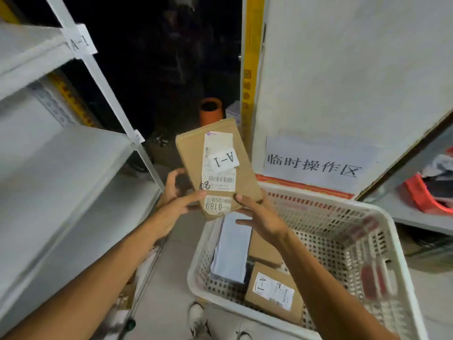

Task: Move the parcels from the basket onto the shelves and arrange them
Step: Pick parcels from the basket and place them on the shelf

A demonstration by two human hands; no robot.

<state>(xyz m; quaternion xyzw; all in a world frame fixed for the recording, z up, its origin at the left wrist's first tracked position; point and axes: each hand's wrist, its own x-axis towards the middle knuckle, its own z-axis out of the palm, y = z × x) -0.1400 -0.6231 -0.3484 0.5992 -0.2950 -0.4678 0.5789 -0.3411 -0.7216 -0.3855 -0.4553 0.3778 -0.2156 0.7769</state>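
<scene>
Forearms [98, 278] are reaching out over the basket [392, 244]. Left grip [175, 202] and right grip [259, 217] are both pinching the low end of the A-1 parcel [220, 165], thumbs on its face, holding it tilted in the air between basket and shelves [61, 155]. The hold looks shallow, so the parcel risks slipping onto the box [274, 290] and bag [232, 251] below. Its label is showing upside down, so it risks being misshelved.

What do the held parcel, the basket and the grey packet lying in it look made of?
Held parcel: brown cardboard, matte, paper labels stuck on. Basket: likely white moulded plastic, given perforated walls and thick rim. Grey packet: probably a plastic mailer, smooth and faintly glossy, though blurred.
</scene>
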